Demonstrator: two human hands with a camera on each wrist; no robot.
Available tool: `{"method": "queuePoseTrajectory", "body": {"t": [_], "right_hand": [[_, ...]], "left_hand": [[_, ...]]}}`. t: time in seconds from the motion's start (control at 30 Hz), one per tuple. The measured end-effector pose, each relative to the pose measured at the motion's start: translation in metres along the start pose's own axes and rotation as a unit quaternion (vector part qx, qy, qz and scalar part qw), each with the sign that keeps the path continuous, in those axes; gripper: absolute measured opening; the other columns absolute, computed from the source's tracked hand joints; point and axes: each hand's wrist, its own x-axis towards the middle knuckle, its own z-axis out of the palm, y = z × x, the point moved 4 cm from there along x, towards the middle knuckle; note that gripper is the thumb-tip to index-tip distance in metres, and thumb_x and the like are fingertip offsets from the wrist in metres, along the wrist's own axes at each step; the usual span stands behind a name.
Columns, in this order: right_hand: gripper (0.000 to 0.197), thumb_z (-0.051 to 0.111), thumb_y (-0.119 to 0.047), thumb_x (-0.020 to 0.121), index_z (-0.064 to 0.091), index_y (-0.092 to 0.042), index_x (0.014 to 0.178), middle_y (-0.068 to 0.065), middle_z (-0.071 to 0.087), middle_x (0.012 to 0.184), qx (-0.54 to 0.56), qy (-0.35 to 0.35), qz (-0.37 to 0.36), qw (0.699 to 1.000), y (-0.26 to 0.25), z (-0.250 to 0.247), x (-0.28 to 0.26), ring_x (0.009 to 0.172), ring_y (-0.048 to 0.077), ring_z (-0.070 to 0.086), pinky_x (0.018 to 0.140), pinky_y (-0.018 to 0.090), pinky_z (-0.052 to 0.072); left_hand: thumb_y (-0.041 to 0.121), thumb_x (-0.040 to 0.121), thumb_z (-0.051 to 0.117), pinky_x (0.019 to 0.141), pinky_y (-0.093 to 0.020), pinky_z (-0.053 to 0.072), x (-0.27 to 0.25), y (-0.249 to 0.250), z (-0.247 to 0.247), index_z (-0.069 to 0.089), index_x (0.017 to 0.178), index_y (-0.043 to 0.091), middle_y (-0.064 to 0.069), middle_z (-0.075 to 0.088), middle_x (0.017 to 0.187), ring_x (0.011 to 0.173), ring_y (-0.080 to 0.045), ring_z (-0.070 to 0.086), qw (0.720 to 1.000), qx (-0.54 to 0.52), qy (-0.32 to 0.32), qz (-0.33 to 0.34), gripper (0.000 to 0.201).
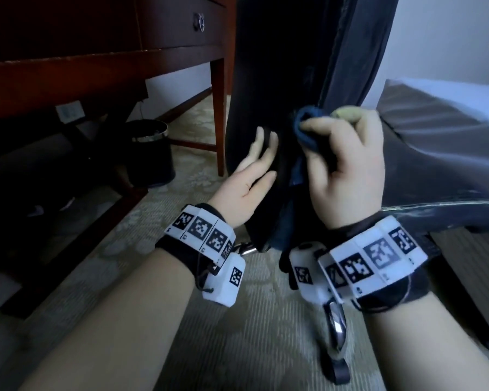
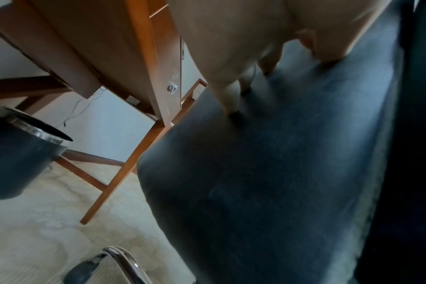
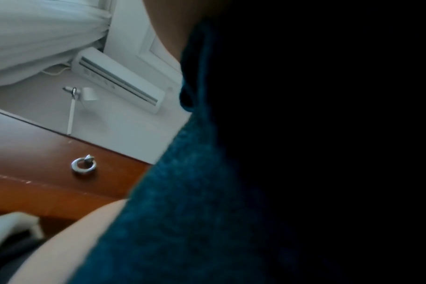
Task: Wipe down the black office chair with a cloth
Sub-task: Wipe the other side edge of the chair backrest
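Observation:
The black office chair's backrest (image 1: 266,80) stands upright in the middle of the head view, its seat (image 1: 441,165) stretching to the right. My left hand (image 1: 251,167) lies flat with straight fingers against the back of the backrest (image 2: 280,163). My right hand (image 1: 347,153) grips a bunched dark blue cloth (image 1: 308,128) and presses it to the backrest's edge near the seat joint. In the right wrist view the blue cloth (image 3: 178,201) fills the middle, and the right half is dark.
A dark wooden desk (image 1: 96,60) with a ring-pull drawer stands at the left, one leg (image 1: 219,114) close to the chair. A black waste bin (image 1: 150,153) sits under it. The chair's chrome base leg (image 1: 336,331) and castor lie on the pale carpet below my wrists.

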Motion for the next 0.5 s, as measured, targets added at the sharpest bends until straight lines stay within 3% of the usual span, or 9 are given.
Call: {"method": "queuePoseTrajectory", "body": {"t": [0.07, 0.13, 0.2, 0.3, 0.4, 0.5], "right_hand": [[0.024, 0.058, 0.003, 0.075, 0.066, -0.001, 0.097, 0.012, 0.045, 0.097, -0.001, 0.004, -0.003, 1.000, 0.004, -0.001, 0.003, 0.095, 0.015, 0.044, 0.081, 0.000, 0.028], [0.025, 0.056, 0.003, 0.074, 0.065, -0.001, 0.097, 0.015, 0.047, 0.099, 0.003, -0.013, 0.002, 1.000, 0.010, 0.002, -0.012, 0.096, 0.016, 0.044, 0.079, 0.005, 0.033], [0.027, 0.052, -0.002, 0.073, 0.062, -0.009, 0.098, 0.013, 0.047, 0.104, 0.015, -0.047, 0.008, 0.999, 0.017, 0.008, -0.041, 0.096, 0.016, 0.045, 0.078, 0.015, 0.037], [0.026, 0.050, -0.009, 0.076, 0.053, -0.021, 0.099, 0.000, 0.040, 0.104, 0.037, -0.107, 0.020, 0.993, 0.024, 0.017, -0.075, 0.095, 0.013, 0.046, 0.078, 0.017, 0.039], [0.024, 0.053, -0.008, 0.077, 0.061, -0.014, 0.099, 0.002, 0.043, 0.103, 0.028, -0.102, 0.009, 0.994, 0.022, 0.011, -0.068, 0.094, 0.014, 0.047, 0.076, 0.015, 0.037], [0.021, 0.059, -0.002, 0.077, 0.067, -0.001, 0.097, 0.018, 0.052, 0.099, 0.001, -0.043, 0.000, 0.999, 0.017, -0.001, -0.041, 0.096, 0.017, 0.046, 0.081, 0.007, 0.034]], "left_hand": [[0.013, 0.097, 0.037, 0.106, -0.002, 0.005, -0.002, 0.000, 0.004, 0.005, 0.136, 0.031, 0.009, -0.007, 0.148, 0.135, 0.006, -0.001, 1.000, -0.003, -0.003, 0.005, 0.053], [0.013, 0.098, 0.037, 0.107, -0.003, 0.005, -0.004, 0.000, 0.007, 0.005, 0.136, 0.032, 0.009, -0.007, 0.149, 0.136, 0.003, -0.002, 1.000, -0.009, 0.002, 0.009, 0.054], [0.013, 0.099, 0.037, 0.107, -0.003, 0.004, -0.006, 0.001, 0.009, 0.004, 0.137, 0.035, 0.012, -0.007, 0.148, 0.139, -0.001, -0.003, 1.000, -0.007, -0.001, 0.000, 0.055], [0.015, 0.100, 0.035, 0.106, 0.000, 0.002, -0.008, 0.000, 0.011, 0.005, 0.136, 0.040, 0.015, -0.007, 0.148, 0.140, -0.002, -0.004, 1.000, 0.007, 0.000, -0.008, 0.053], [0.019, 0.098, 0.036, 0.107, -0.002, 0.003, -0.010, -0.003, 0.011, 0.005, 0.136, 0.040, 0.015, -0.006, 0.149, 0.138, 0.002, -0.003, 1.000, 0.006, 0.006, -0.005, 0.053], [0.021, 0.096, 0.036, 0.108, -0.005, 0.005, -0.015, -0.009, 0.015, 0.010, 0.135, 0.042, 0.009, -0.004, 0.153, 0.141, -0.002, 0.000, 1.000, -0.014, 0.023, -0.014, 0.052]]}}
